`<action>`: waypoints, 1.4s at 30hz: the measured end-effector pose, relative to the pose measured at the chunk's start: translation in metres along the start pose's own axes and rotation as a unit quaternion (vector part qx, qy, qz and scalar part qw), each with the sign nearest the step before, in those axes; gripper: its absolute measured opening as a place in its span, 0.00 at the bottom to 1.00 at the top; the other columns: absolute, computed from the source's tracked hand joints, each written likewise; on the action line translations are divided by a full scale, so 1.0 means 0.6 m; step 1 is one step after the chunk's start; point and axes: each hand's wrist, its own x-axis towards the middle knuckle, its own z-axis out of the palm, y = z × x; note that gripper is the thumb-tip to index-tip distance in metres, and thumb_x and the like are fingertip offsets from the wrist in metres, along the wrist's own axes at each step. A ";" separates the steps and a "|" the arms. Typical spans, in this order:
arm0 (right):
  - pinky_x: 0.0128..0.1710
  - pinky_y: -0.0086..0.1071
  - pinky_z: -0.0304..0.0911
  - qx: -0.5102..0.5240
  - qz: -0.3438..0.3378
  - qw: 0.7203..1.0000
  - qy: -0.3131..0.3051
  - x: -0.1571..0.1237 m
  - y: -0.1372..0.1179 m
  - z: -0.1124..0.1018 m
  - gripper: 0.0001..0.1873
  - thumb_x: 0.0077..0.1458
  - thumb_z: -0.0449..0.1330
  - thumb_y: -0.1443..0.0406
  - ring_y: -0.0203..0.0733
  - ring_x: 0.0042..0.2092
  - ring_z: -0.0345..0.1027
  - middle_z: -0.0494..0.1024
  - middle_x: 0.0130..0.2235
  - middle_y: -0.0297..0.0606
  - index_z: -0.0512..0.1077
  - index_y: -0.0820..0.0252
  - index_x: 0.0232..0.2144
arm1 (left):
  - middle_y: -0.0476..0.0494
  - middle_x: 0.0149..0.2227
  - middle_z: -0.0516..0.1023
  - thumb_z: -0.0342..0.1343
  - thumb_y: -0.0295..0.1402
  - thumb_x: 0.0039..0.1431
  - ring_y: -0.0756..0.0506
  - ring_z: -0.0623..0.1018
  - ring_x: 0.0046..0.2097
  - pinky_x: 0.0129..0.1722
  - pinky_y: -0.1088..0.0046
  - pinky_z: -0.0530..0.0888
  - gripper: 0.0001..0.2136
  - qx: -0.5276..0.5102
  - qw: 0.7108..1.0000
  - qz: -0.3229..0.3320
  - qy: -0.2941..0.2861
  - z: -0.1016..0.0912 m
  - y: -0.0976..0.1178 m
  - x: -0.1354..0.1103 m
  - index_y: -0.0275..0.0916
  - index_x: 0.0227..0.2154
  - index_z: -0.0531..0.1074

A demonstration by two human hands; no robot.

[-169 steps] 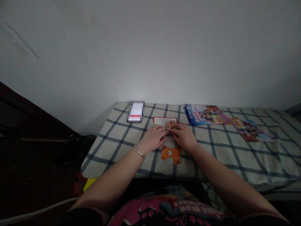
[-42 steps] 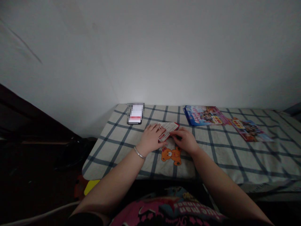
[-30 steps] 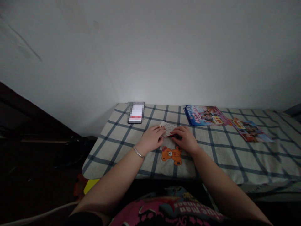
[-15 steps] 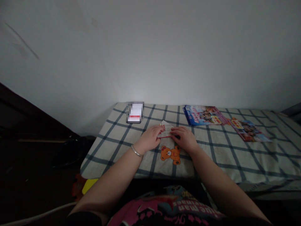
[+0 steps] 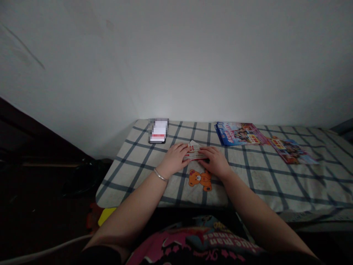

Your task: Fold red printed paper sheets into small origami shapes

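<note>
In the head view, I observe the left hand (image 5: 174, 159) grasping one end of the paper (image 5: 195, 151), thumb at its near edge; the right hand (image 5: 216, 162) grasps the other end. The paper sits between them. I note the phone (image 5: 159, 130) beyond the left hand, leaflets (image 5: 239, 134) beyond the right, and a bear print (image 5: 199, 179) between the wrists.

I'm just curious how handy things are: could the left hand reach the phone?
Probably yes: the phone lies beyond the left hand with just checked cloth between them, though that hand is holding the folded paper.
</note>
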 end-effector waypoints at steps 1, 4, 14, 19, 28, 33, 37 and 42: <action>0.54 0.43 0.64 0.002 -0.001 1.000 -0.001 0.000 0.001 0.001 0.17 0.52 0.64 0.64 0.47 0.51 0.67 0.76 0.51 0.40 0.75 0.56 0.46 | 0.40 0.60 0.67 0.55 0.39 0.60 0.40 0.64 0.62 0.62 0.58 0.60 0.23 0.000 1.000 0.002 -0.002 -0.001 0.000 0.000 0.39 0.57 0.65; 0.53 0.43 0.65 0.003 -0.016 1.000 -0.011 0.001 0.004 0.002 0.14 0.53 0.63 0.64 0.46 0.49 0.69 0.77 0.49 0.40 0.76 0.56 0.44 | 0.40 0.60 0.67 0.56 0.41 0.59 0.40 0.63 0.62 0.62 0.58 0.60 0.24 0.002 1.000 0.013 -0.011 -0.004 0.000 0.000 0.38 0.57 0.65; 0.48 0.39 0.66 -0.006 -0.050 0.999 -0.009 0.002 -0.003 -0.006 0.08 0.58 0.61 0.61 0.43 0.45 0.71 0.80 0.42 0.38 0.78 0.54 0.38 | 0.42 0.59 0.68 0.56 0.43 0.59 0.40 0.64 0.61 0.62 0.58 0.61 0.24 0.002 1.000 0.018 -0.016 -0.008 0.002 0.001 0.41 0.57 0.66; 0.46 0.37 0.66 -0.021 -0.058 0.998 -0.024 -0.002 -0.005 -0.007 0.09 0.61 0.58 0.61 0.42 0.43 0.71 0.81 0.41 0.37 0.78 0.54 0.39 | 0.43 0.60 0.68 0.56 0.44 0.59 0.39 0.64 0.61 0.62 0.58 0.60 0.24 -0.009 1.000 0.022 -0.019 -0.008 0.000 0.001 0.41 0.56 0.67; 0.41 0.36 0.60 -0.129 -0.102 0.985 -0.049 -0.002 -0.022 -0.008 0.11 0.64 0.53 0.62 0.43 0.42 0.69 0.80 0.39 0.37 0.76 0.54 0.39 | 0.42 0.59 0.68 0.56 0.43 0.59 0.40 0.63 0.62 0.62 0.58 0.60 0.24 -0.008 1.000 0.017 -0.013 -0.008 0.003 0.001 0.40 0.56 0.66; 0.41 0.36 0.57 -0.149 -0.124 0.980 -0.039 -0.001 -0.025 -0.013 0.10 0.64 0.53 0.63 0.43 0.44 0.68 0.80 0.42 0.35 0.75 0.55 0.40 | 0.42 0.60 0.68 0.56 0.43 0.59 0.40 0.63 0.62 0.62 0.57 0.60 0.24 -0.007 1.000 0.016 -0.018 -0.006 0.001 0.001 0.41 0.57 0.66; 0.40 0.36 0.57 -0.171 -0.130 0.975 -0.054 0.000 -0.026 -0.012 0.08 0.64 0.54 0.63 0.42 0.43 0.67 0.79 0.39 0.37 0.74 0.57 0.38 | 0.42 0.59 0.68 0.56 0.44 0.59 0.40 0.64 0.61 0.62 0.58 0.60 0.23 -0.003 1.000 0.021 -0.020 -0.007 0.001 0.002 0.40 0.55 0.67; 0.40 0.35 0.58 -0.139 -0.072 0.986 -0.049 0.005 -0.023 -0.001 0.09 0.63 0.55 0.64 0.42 0.41 0.68 0.79 0.35 0.37 0.74 0.57 0.33 | 0.42 0.59 0.68 0.54 0.43 0.60 0.39 0.64 0.61 0.61 0.57 0.61 0.21 -0.006 1.000 0.017 -0.019 -0.007 0.002 0.002 0.41 0.53 0.69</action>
